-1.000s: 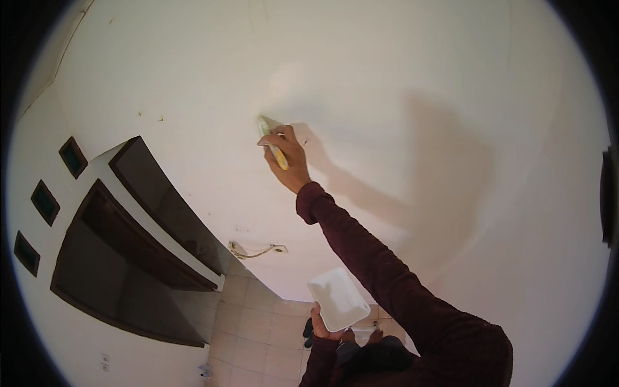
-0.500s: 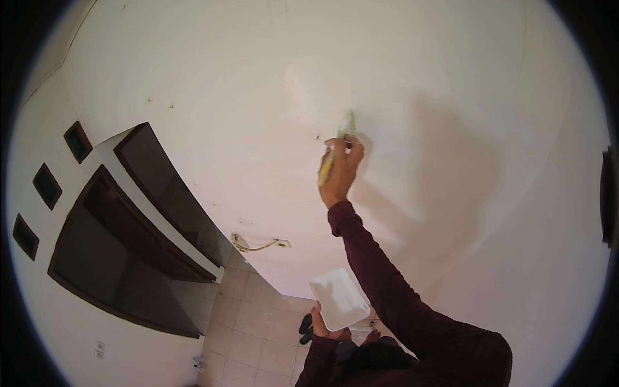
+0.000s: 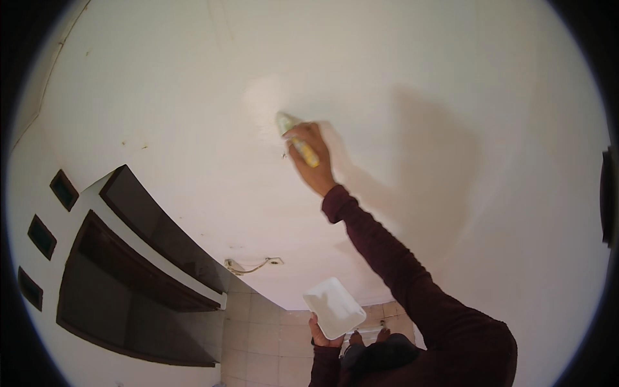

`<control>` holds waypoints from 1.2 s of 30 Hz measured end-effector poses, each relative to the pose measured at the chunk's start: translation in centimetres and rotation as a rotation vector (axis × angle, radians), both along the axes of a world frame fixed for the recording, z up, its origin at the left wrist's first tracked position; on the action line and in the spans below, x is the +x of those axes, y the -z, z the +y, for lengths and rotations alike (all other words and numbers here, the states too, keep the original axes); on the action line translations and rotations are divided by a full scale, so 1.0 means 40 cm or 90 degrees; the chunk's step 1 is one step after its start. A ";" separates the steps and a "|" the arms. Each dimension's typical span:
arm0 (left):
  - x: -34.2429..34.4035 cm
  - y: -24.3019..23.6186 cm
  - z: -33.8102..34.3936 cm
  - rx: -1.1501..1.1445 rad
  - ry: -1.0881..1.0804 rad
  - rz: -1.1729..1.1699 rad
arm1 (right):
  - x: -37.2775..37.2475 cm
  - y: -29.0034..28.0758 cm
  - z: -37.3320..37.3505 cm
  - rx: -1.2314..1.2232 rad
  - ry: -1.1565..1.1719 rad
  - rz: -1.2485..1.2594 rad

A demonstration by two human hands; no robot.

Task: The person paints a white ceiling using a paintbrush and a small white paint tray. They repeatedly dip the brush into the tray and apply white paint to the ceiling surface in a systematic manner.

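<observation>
My right hand (image 3: 318, 149) is closed round the yellow handle of a paintbrush (image 3: 305, 153). The pale greenish bristle end points up and left, at the white wall (image 3: 374, 58). A dark speck shows on the wall just left of that hand. Lower down, my left hand (image 3: 325, 337) grips the bottom left edge of a shallow white tray (image 3: 338, 309). White matter, perhaps paint, seems to lie in the tray, but I cannot make it out clearly.
A cable with a socket (image 3: 276, 261) is fixed low on the wall. To the left are dark-framed openings (image 3: 138, 290) and small dark square panes (image 3: 64, 190). Below, my feet (image 3: 356, 337) rest on something white above the tiled floor (image 3: 261, 335).
My right hand has moved left along the wall, and the brush now leans up and left. My left hand still holds the tray. The whole view has shifted a little.
</observation>
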State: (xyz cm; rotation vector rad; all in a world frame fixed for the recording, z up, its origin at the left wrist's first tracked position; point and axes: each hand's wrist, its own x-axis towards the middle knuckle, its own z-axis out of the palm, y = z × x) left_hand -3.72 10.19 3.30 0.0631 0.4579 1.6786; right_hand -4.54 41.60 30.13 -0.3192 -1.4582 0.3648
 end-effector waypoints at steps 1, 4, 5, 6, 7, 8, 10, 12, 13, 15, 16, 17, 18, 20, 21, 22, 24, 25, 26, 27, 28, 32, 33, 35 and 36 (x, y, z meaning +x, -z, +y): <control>0.003 -0.003 0.002 0.003 0.008 0.007 | 0.060 -0.012 0.027 0.008 -0.012 0.014; -0.002 -0.003 -0.011 0.002 0.008 0.023 | 0.208 -0.025 0.035 0.008 0.100 0.059; 0.000 -0.005 -0.014 0.002 0.008 0.025 | 0.259 -0.038 0.025 -0.008 0.190 0.040; 0.005 -0.008 -0.010 0.002 0.017 0.019 | 0.303 -0.047 0.021 -0.007 0.261 0.061; 0.011 -0.009 -0.006 0.002 0.028 0.013 | 0.353 -0.056 0.022 0.021 0.335 0.060; 0.010 -0.008 -0.010 -0.003 0.028 0.013 | 0.375 -0.071 0.017 0.022 0.410 0.053; 0.009 0.008 -0.013 -0.016 0.027 0.019 | 0.405 -0.108 0.026 0.045 0.529 0.025; 0.015 0.007 -0.005 -0.024 0.034 0.013 | 0.400 -0.127 0.053 0.079 0.550 -0.029; 0.018 0.005 -0.004 -0.027 0.039 0.004 | 0.389 -0.129 0.066 0.096 0.559 -0.057; 0.024 0.001 -0.004 -0.030 0.042 -0.003 | 0.331 -0.118 0.075 0.080 0.570 -0.145; 0.028 0.001 -0.002 -0.027 0.044 -0.002 | 0.299 -0.116 0.065 0.070 0.560 -0.176; 0.027 -0.001 -0.008 -0.027 0.047 -0.001 | 0.263 -0.108 0.052 0.061 0.549 -0.192; 0.032 -0.001 -0.004 -0.022 0.050 0.000 | 0.235 -0.106 0.043 0.055 0.540 -0.205; 0.035 0.000 -0.004 -0.016 0.053 0.004 | 0.178 -0.104 0.023 0.042 0.470 -0.206; 0.034 0.000 -0.006 -0.013 0.057 0.007 | 0.158 -0.106 0.008 0.038 0.431 -0.216; 0.032 0.000 -0.006 -0.009 0.063 0.010 | 0.144 -0.111 -0.003 0.034 0.392 -0.226; 0.031 -0.012 -0.010 -0.003 0.065 0.025 | 0.139 -0.113 -0.005 0.055 0.326 -0.188; 0.032 -0.020 -0.012 0.000 0.062 0.039 | 0.147 -0.118 -0.007 0.067 0.278 -0.156; 0.031 -0.028 -0.013 0.002 0.055 0.053 | 0.149 -0.125 -0.010 0.079 0.225 -0.122; 0.029 -0.028 -0.014 0.003 0.056 0.042 | 0.165 -0.133 0.000 0.067 0.147 -0.047; 0.027 -0.027 -0.014 0.004 0.058 0.031 | 0.189 -0.132 0.024 0.033 0.095 0.006; 0.029 -0.010 -0.017 -0.014 0.058 0.002 | 0.352 -0.126 0.106 0.007 0.255 0.114; 0.030 -0.007 -0.019 -0.010 0.055 -0.002 | 0.371 -0.141 0.082 0.004 0.351 0.084; 0.031 -0.004 -0.021 0.000 0.057 -0.008 | 0.367 -0.157 0.055 0.048 0.480 0.039; 0.030 -0.001 -0.020 0.002 0.061 -0.012 | 0.354 -0.162 0.043 0.094 0.534 0.016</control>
